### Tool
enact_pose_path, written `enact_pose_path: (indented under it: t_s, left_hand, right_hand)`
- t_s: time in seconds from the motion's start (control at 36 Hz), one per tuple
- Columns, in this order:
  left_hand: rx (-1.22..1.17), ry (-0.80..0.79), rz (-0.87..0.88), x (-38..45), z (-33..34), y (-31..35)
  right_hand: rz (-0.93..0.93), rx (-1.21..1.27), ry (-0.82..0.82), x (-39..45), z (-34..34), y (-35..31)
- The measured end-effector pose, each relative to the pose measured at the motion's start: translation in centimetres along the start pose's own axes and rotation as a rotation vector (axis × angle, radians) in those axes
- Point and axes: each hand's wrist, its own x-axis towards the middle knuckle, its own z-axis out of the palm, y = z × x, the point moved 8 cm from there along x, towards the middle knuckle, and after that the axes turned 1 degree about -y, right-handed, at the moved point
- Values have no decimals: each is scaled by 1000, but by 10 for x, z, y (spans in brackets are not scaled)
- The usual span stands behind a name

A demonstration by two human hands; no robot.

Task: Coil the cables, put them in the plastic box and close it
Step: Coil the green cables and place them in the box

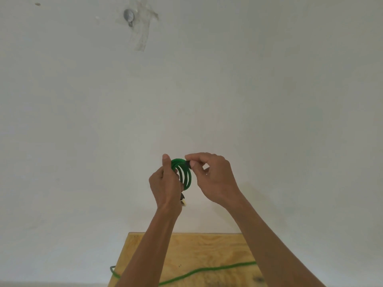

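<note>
A green cable coil (185,175) of several loops is held up in front of the white wall. My left hand (165,183) grips the coil's left side, and a connector end (183,200) hangs below that hand. My right hand (213,177) pinches the cable's dark end (188,163) at the top of the coil between thumb and forefinger. A second green cable (207,270) lies uncoiled across the wooden board (196,249), its left end looping off the board's edge. The plastic box is not in view.
The wooden board sits low in the frame against a white wall (269,100). A taped grey fixture (129,16) is high on the wall. Both forearms cross over the board.
</note>
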Motion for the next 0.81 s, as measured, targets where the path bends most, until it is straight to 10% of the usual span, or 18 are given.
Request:
enact_pose_path:
  t_s: [0.39,0.56,0.81]
  left_hand:
    - [-310,-170,-205,5,2,-1]
    - [-382,-287,-304,2,7,0]
    - [-193,-228,-243,1,8,-8]
  right_hand:
    - [112,214,73,-5,13,20]
    - [260,326,-330,-5,42,31]
    - [270,341,-190,-12,47,42]
